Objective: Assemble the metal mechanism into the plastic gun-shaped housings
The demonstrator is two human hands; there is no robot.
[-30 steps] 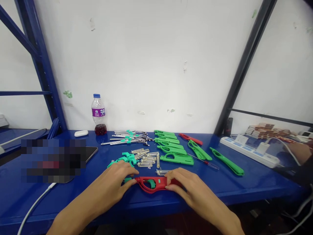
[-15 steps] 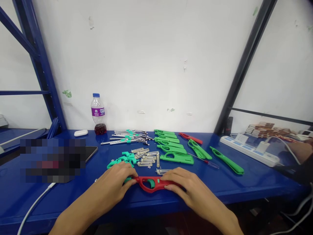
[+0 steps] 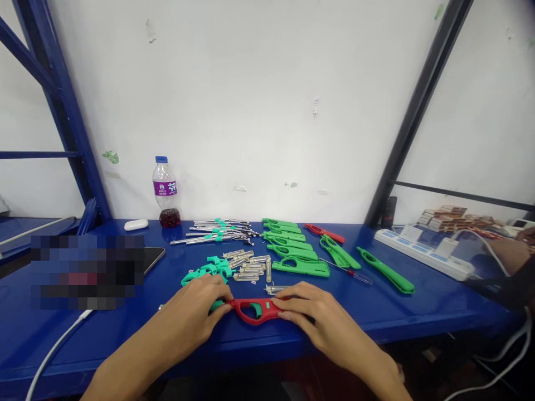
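A red long-neck lighter body (image 3: 258,312) with a green trigger lies crosswise at the table's front edge. My left hand (image 3: 204,303) pinches its narrow left end. Around its wide right end close the fingers of my right hand (image 3: 309,312), hiding much of that part. Just beyond are teal plastic triggers (image 3: 209,270) in a heap and several clear fuel tubes (image 3: 251,268). A pair of such tubes (image 3: 278,289) sits by my right fingertips. Farther back are metal lighter rods (image 3: 217,231) with wires and a row of green lighter shells (image 3: 290,245).
A screwdriver (image 3: 355,274), a red shell (image 3: 324,231) and more green shells (image 3: 387,270) lie to the right, before a white power strip (image 3: 424,254). At left stand a drink bottle (image 3: 166,195), a white case (image 3: 136,224) and a tablet (image 3: 154,257). Another person's hand (image 3: 493,248) shows far right.
Both hands stay on the red lighter body, nearly unmoved. The whole view has shifted slightly. At far right the other person's hand and arm have moved.
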